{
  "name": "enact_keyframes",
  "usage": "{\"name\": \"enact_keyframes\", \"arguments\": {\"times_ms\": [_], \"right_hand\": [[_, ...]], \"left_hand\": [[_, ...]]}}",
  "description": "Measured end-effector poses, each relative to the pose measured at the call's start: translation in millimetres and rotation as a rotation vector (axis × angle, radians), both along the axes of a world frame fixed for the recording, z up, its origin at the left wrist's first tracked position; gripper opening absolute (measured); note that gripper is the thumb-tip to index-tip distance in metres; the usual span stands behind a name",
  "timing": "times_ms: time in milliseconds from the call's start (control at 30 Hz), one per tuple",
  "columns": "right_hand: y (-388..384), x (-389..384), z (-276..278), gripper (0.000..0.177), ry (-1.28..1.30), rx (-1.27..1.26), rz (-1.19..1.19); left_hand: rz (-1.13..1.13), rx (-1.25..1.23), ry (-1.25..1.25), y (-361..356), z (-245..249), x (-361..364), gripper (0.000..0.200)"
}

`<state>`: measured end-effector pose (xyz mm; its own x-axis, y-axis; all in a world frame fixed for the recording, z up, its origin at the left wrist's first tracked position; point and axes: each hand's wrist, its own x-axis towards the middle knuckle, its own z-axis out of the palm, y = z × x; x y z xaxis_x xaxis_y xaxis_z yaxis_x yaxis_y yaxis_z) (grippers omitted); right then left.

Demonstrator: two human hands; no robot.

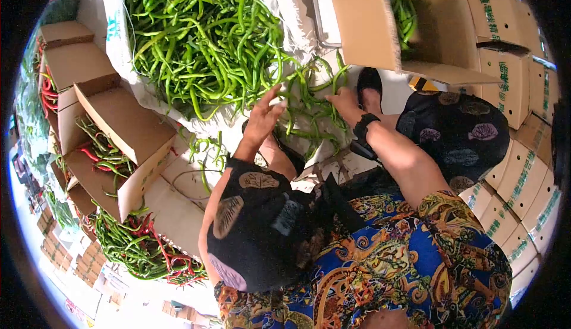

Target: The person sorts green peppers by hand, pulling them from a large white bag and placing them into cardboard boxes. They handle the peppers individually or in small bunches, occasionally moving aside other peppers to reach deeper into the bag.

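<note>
A big heap of long green chili peppers (202,37) lies on a white sack cloth (116,37) in front of me. My left hand (264,118) reaches to the heap's near edge, fingers stretched and apart, fingertips touching peppers. My right hand (345,103), with a black band on its wrist (364,125), is curled on a small bunch of green peppers (306,100) that lies between the two hands. My knees in dark patterned trousers (256,234) fill the lower middle.
Open cardboard boxes (128,127) with red and green chilies stand at the left, with a loose pile of mixed chilies (140,246) below them. A tilted carton (369,19) holding green peppers sits top right. Stacked printed cartons (511,180) line the right side. My black shoe (370,82) is near the right hand.
</note>
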<state>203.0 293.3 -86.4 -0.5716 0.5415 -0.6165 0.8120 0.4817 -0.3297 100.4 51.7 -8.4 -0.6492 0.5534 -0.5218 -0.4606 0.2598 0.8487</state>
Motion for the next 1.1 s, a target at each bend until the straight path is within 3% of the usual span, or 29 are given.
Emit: {"name": "enact_keyframes", "arguments": {"times_ms": [133, 233, 300, 433, 500, 600, 633, 667, 733, 800, 833, 867, 967, 1067, 1100], "right_hand": [[10, 6, -10, 0.023, 0.025, -0.081, -0.068], [5, -2, 47, 0.026, 0.022, -0.107, -0.125], [-2, 4, 75, 0.031, 0.003, -0.05, -0.062], [-31, 5, 54, 0.035, 0.251, -0.059, 0.056], [-45, -16, 40, 0.037, 0.411, -0.079, 0.036], [-46, -40, 18, 0.037, 0.349, -0.214, -0.035], [-42, -34, -11, 0.034, 0.38, -0.155, -0.016], [-38, -30, -12, 0.035, 0.369, -0.193, -0.016], [-25, -24, -12, 0.035, 0.347, -0.263, -0.009], [-16, -21, 38, 0.032, 0.319, -0.131, 0.047], [-1, -17, 52, 0.029, 0.213, -0.275, -0.013], [9, -12, 61, 0.025, 0.107, -0.418, -0.076], [13, 4, 79, 0.022, -0.037, -0.286, 0.049], [1, 26, 62, 0.028, 0.031, -0.25, -0.181], [-9, 14, 78, 0.026, -0.008, -0.231, -0.19]], "left_hand": [[0.293, -0.047, 0.052, 17, -26, 8, 0.026], [0.436, -0.035, -0.028, 6, 19, 7, 0.013], [0.468, 0.109, -0.049, -6, 43, 10, 0.032], [0.531, 0.181, -0.109, -33, 57, 25, 0.048], [0.643, 0.255, -0.272, -43, 42, 41, 0.033], [0.778, 0.352, -0.458, -41, 38, 54, 0.015], [0.777, 0.299, -0.503, -38, 35, 58, 0.011], [0.625, 0.252, -0.524, -41, 27, 58, 0.013], [0.474, 0.188, -0.4, -35, 10, 61, 0.013], [0.399, 0.023, -0.365, -22, 10, 53, 0.014], [0.36, -0.061, -0.348, -18, 9, 49, 0.015], [0.277, -0.14, -0.218, -15, 1, 46, 0.017], [0.112, -0.268, 0.235, -5, -47, 48, 0.028], [0.017, -0.37, 0.696, 24, -62, 28, 0.028], [-0.03, -0.463, 0.652, 33, -69, 24, 0.032]]}}
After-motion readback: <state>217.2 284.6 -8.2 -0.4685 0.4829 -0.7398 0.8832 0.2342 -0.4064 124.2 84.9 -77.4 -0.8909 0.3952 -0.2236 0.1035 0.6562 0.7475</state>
